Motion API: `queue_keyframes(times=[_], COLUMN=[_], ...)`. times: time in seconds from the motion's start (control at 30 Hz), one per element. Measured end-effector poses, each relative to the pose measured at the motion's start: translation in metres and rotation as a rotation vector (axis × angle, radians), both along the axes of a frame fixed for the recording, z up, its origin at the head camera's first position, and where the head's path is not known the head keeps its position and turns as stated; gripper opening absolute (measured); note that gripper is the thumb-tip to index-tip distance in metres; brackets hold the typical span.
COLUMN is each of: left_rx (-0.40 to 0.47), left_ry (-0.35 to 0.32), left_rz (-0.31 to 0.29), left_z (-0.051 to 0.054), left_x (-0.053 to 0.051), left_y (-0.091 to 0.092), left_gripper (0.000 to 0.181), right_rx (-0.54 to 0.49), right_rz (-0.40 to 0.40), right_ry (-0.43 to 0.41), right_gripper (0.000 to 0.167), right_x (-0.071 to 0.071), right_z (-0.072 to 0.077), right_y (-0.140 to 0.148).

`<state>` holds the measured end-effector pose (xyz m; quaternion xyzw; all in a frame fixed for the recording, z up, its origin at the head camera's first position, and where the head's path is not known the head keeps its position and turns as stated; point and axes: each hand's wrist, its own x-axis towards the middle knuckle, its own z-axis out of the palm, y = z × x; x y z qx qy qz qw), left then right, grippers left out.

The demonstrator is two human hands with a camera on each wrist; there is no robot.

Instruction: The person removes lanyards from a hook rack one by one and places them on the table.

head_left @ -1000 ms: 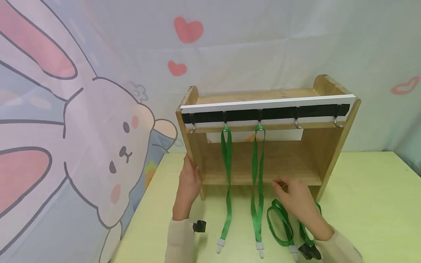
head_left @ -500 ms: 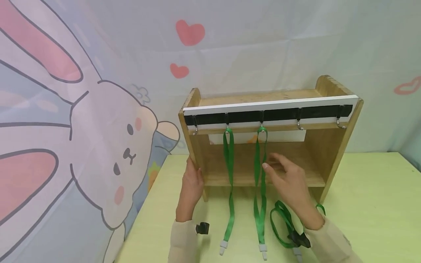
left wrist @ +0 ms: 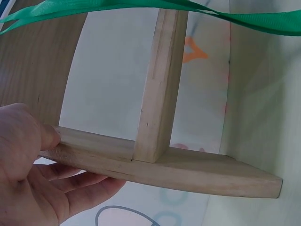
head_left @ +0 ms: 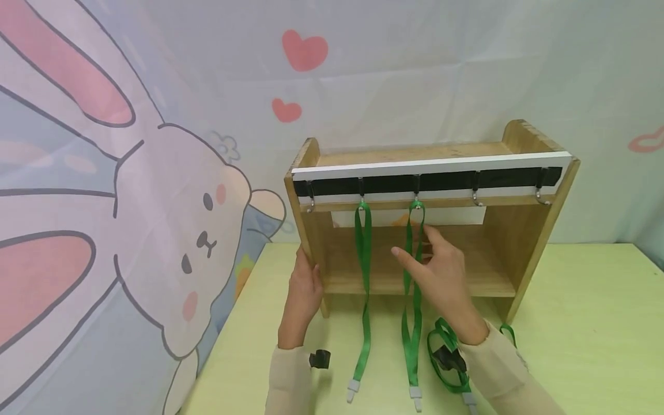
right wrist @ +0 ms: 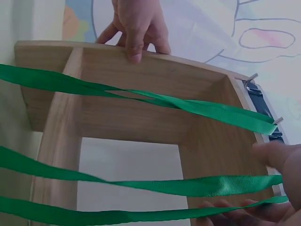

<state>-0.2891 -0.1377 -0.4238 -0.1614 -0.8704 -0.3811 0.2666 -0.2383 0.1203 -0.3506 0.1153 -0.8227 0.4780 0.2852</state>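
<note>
The left hand (head_left: 304, 288) is gripping the left side of the shelf (head_left: 508, 248), its thumb lying inside and its fingers outside. The right hand (head_left: 441, 268) is reaching around the middle strap (head_left: 412, 340), thumb and fingers parted in front of and behind it, though whether they are touching it I cannot tell. That strap is hanging from the centre hook (head_left: 417, 197), another (head_left: 365, 253) is hanging just left of it, and a coil (head_left: 459, 388) is lying on the table (head_left: 586, 311).

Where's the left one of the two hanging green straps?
In the head view, just right of centre, the left strap hangs from the second hook from the left, in front of the shelf, with the other strap to its right.
</note>
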Motion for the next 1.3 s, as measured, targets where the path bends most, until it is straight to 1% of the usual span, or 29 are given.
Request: queue_keyframes(times=[0.13, 0.3, 0.4, 0.6, 0.77, 0.97, 1.1, 1.3], left_rx=[-0.006, -0.014, -0.016, -0.022, -0.019, -0.023, -0.025, -0.026], left_ry=[0.008, 0.010, 0.012, 0.021, 0.023, 0.046, 0.039, 0.035], left_rz=[-0.006, -0.004, -0.001, 0.007, -0.005, -0.002, -0.002, 0.002], left_z=[0.001, 0.001, 0.001, 0.002, 0.001, 0.000, 0.000, 0.002], left_x=[0.000, -0.001, -0.001, -0.001, 0.000, -0.001, 0.000, 0.001], left_y=[-0.001, -0.002, -0.002, -0.002, -0.002, -0.001, 0.000, 0.000], left_gripper=[0.053, 0.052, 0.051, 0.051, 0.051, 0.050, 0.050, 0.050], right_rx=[0.002, -0.021, -0.035, -0.025, -0.023, -0.023, -0.035, -0.104], right_rz=[-0.008, 0.005, 0.013, 0.026, 0.017, 0.034, 0.055, 0.114], right_ry=[0.037, 0.078, 0.112, 0.179, 0.203, 0.231, 0.228, 0.156], right_gripper=[0.027, 0.016, 0.018, 0.019, 0.018, 0.018, 0.018, 0.019], right_x=[-0.003, -0.004, -0.003, -0.002, 0.001, 0.005, 0.009, 0.016], right_z=[0.001, 0.000, 0.000, 0.006, 0.008, 0.011, 0.011, 0.005], right_y=[-0.005, -0.007, -0.006, -0.004, -0.004, -0.006, -0.007, -0.007])
